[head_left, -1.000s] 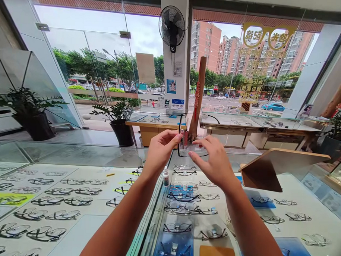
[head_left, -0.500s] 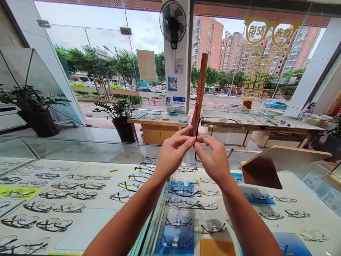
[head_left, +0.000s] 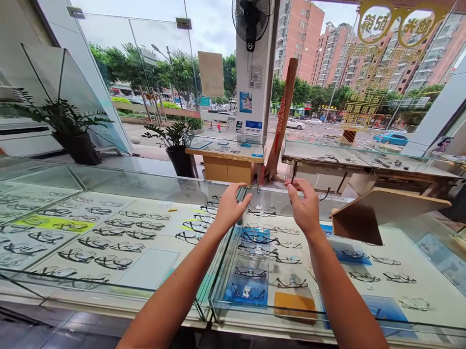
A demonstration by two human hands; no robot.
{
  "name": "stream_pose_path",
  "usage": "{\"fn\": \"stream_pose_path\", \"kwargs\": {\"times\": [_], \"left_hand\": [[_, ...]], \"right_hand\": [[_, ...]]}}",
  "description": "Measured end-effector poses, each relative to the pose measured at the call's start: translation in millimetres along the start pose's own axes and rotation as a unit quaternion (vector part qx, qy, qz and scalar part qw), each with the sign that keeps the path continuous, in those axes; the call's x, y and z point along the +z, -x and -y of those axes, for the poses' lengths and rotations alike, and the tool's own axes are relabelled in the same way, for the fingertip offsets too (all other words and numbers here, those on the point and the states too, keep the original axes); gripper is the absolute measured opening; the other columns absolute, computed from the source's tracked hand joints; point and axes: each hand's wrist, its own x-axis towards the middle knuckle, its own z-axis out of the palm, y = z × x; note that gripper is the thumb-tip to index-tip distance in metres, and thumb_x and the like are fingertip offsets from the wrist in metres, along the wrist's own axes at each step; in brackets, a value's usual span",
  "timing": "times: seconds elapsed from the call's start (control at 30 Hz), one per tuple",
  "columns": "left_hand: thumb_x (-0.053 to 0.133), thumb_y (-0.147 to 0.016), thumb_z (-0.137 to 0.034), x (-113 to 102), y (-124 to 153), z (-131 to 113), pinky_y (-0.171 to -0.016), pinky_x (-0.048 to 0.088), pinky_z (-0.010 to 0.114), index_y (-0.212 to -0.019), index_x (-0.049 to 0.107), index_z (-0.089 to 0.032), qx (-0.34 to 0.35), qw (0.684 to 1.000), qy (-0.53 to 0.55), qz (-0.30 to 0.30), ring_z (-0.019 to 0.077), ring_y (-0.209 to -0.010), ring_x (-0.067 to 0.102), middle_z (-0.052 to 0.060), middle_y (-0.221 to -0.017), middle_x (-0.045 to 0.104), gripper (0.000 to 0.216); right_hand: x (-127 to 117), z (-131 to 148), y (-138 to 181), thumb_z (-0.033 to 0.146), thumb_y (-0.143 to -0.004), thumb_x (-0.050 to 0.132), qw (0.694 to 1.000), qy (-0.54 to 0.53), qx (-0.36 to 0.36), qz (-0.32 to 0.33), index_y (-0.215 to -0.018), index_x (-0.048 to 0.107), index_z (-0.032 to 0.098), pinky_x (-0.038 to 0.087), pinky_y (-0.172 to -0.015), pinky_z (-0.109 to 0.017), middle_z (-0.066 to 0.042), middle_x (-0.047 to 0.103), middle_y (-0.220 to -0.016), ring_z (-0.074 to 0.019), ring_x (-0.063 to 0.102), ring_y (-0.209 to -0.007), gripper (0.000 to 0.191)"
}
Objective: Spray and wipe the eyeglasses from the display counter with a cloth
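My right hand (head_left: 305,205) is raised above the glass counter, its thumb and fingers pinched on a thin, dark pair of glasses. Only slim dark parts show; a curved temple tip (head_left: 326,193) sticks out to the right of the hand, and the fingers hide much of the frame. My left hand (head_left: 232,204) hovers apart from it to the left, thumb and index finger spread with nothing between them. Below both hands, rows of glasses (head_left: 258,238) lie inside the glass display counter (head_left: 224,276).
A brown slanted board (head_left: 357,224) stands on the counter to the right. An orange-brown pad (head_left: 295,304) lies inside the case. Beyond are a potted plant (head_left: 180,155), a wooden trunk (head_left: 284,115), another showcase (head_left: 226,150) and a wall fan (head_left: 251,15).
My hands were together at the dark glasses; the left has let go and moved apart from the right. The view has tilted down and turned slightly left.
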Motion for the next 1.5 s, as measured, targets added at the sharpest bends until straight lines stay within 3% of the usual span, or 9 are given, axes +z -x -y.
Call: {"fn": "stream_pose_path", "kwargs": {"times": [0.13, 0.33, 0.57, 0.83, 1.0, 1.1, 1.23, 1.33, 1.5], "left_hand": [[0.069, -0.089, -0.032, 14, 16, 38, -0.11, 0.047, 0.043, -0.136, 0.058, -0.016, -0.081, 0.99, -0.069, 0.087, 0.0327, -0.13, 0.063, 0.016, -0.138, 0.066, 0.052], [0.075, -0.086, -0.037, 22, 22, 40, -0.09, 0.048, 0.039, -0.135, 0.053, -0.013, -0.169, 0.933, -0.237, 0.211, 0.0379, -0.116, 0.069, 0.021, -0.123, 0.073, 0.059], [0.072, -0.087, -0.031, 20, 21, 53, -0.08, 0.045, 0.032, -0.105, 0.059, -0.023, -0.174, 0.922, -0.248, 0.242, 0.0306, -0.105, 0.072, 0.011, -0.113, 0.077, 0.024], [0.067, -0.088, -0.034, 21, 20, 66, -0.08, 0.046, 0.034, -0.101, 0.058, -0.023, -0.176, 0.923, -0.22, 0.26, 0.0309, -0.105, 0.07, 0.01, -0.11, 0.076, 0.019], [0.054, -0.097, -0.049, 22, 15, 57, -0.089, 0.052, 0.037, -0.118, 0.056, -0.023, -0.141, 0.972, 0.05, 0.179, 0.0256, -0.103, 0.069, 0.007, -0.104, 0.071, 0.034], [0.055, -0.096, -0.06, 23, 16, 41, -0.082, 0.057, 0.035, -0.133, 0.047, -0.028, -0.167, 0.932, 0.266, 0.179, 0.023, -0.105, 0.067, 0.003, -0.103, 0.064, 0.05], [0.068, -0.089, -0.057, 23, 21, 18, -0.069, 0.054, 0.028, -0.129, 0.047, -0.032, -0.21, 0.866, 0.409, 0.197, 0.0183, -0.092, 0.061, 0.002, -0.1, 0.059, 0.051], [0.061, -0.089, -0.063, 21, 22, 8, -0.062, 0.049, 0.029, -0.107, 0.055, -0.026, -0.239, 0.818, 0.476, 0.217, 0.0184, -0.078, 0.056, 0.002, -0.086, 0.055, 0.042], [0.028, -0.087, -0.092, 16, 20, 3, -0.052, 0.038, 0.03, -0.07, 0.043, -0.023, -0.253, 0.783, 0.518, 0.234, 0.0179, -0.063, 0.045, 0.001, -0.067, 0.041, 0.072]], "right_hand": [[5, -21, 26, 0.038, -0.104, 0.055, 1.0, 0.007, 0.026, -0.015, -0.104, 0.073, 0.023, 0.049, -0.102, -0.044, -0.01, 0.073, -0.111, -0.0266, 0.066, -0.111, 0.024], [19, -46, 51, 0.037, -0.106, 0.051, 0.998, 0.027, 0.037, -0.045, -0.104, 0.072, 0.022, 0.048, -0.1, -0.046, -0.01, 0.072, -0.111, -0.0275, 0.064, -0.109, 0.026], [28, -66, 66, 0.037, -0.106, 0.049, 0.997, 0.051, 0.051, -0.017, -0.104, 0.072, 0.023, 0.048, -0.1, -0.046, -0.01, 0.073, -0.112, -0.0282, 0.063, -0.11, 0.027], [28, -69, 66, 0.039, -0.107, 0.047, 0.996, 0.043, 0.078, -0.015, -0.103, 0.072, 0.024, 0.046, -0.098, -0.044, -0.009, 0.073, -0.11, -0.027, 0.062, -0.108, 0.029], [28, -70, 65, 0.043, -0.106, 0.047, 0.993, 0.012, 0.12, 0.002, -0.102, 0.071, 0.023, 0.047, -0.096, -0.041, -0.009, 0.072, -0.109, -0.0263, 0.062, -0.107, 0.031], [28, -69, 65, 0.043, -0.105, 0.049, 0.988, -0.017, 0.155, 0.009, -0.1, 0.071, 0.024, 0.047, -0.093, -0.039, -0.008, 0.071, -0.108, -0.0251, 0.062, -0.105, 0.03], [29, -63, 65, 0.042, -0.102, 0.053, 0.983, -0.046, 0.177, 0.035, -0.094, 0.071, 0.024, 0.047, -0.092, -0.038, -0.007, 0.071, -0.106, -0.0242, 0.062, -0.103, 0.027], [29, -58, 65, 0.042, -0.099, 0.057, 0.978, -0.059, 0.193, 0.05, -0.093, 0.073, 0.023, 0.048, -0.093, -0.038, -0.007, 0.072, -0.105, -0.0245, 0.064, -0.103, 0.025], [29, -50, 64, 0.044, -0.097, 0.059, 0.967, -0.101, 0.218, 0.084, -0.093, 0.073, 0.023, 0.048, -0.094, -0.038, -0.006, 0.073, -0.105, -0.0243, 0.065, -0.102, 0.025]]}}
